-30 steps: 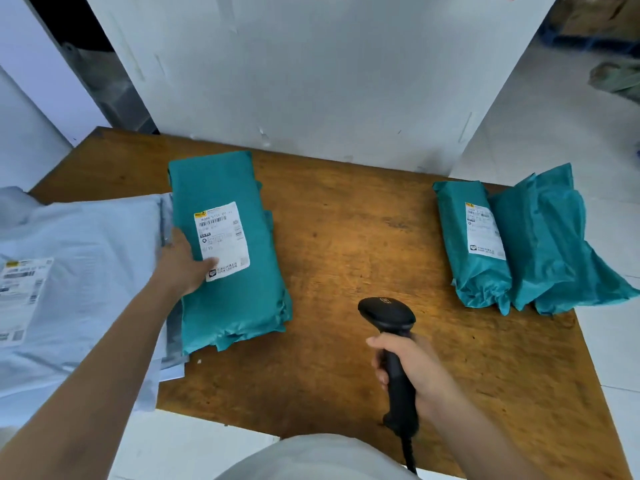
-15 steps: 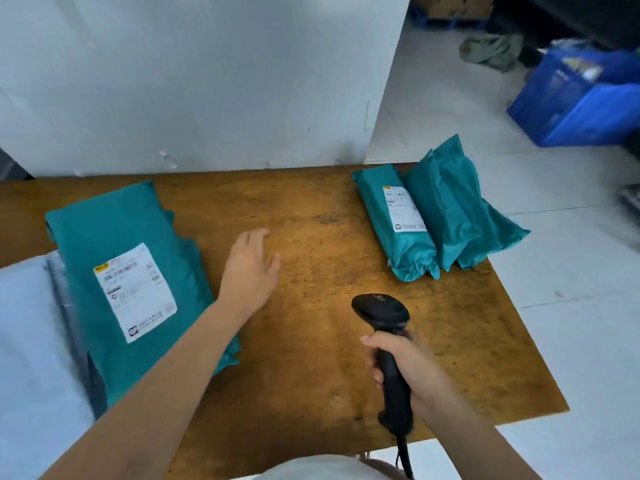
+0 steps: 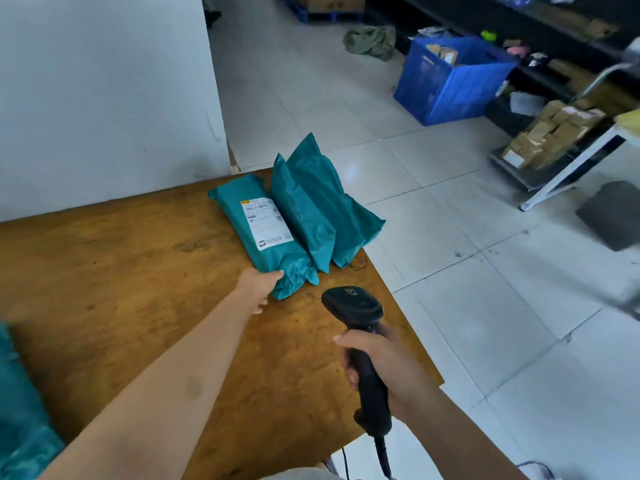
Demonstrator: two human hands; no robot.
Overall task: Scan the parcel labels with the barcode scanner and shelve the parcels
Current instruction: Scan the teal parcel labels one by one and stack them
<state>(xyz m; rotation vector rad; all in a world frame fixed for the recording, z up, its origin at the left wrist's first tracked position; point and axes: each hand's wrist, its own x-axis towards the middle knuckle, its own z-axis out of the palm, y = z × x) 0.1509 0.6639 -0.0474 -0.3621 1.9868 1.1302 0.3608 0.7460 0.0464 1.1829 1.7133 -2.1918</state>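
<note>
Two teal parcels lie side by side at the right edge of the wooden table [image 3: 138, 271]. The nearer teal parcel [image 3: 239, 209] shows a white label [image 3: 266, 223] face up; the second teal parcel [image 3: 322, 202] leans against it. My left hand [image 3: 259, 286] touches the near end of the labelled parcel, fingers partly under it. My right hand [image 3: 375, 358] grips a black barcode scanner [image 3: 353, 306], its head pointing toward the parcels. Another teal parcel [image 3: 17, 410] shows at the far left edge.
A white wall panel [image 3: 104, 81] stands behind the table. On the tiled floor to the right are a blue crate [image 3: 450, 81], a low cart with cardboard boxes [image 3: 547, 133] and dark shelving [image 3: 519, 26]. The scanner cable [image 3: 384, 459] hangs down.
The view has swung right. My left hand left the labelled parcel at the left, crossed the table and reached the near end of the right-hand parcel. The scanner hand stayed put.
</note>
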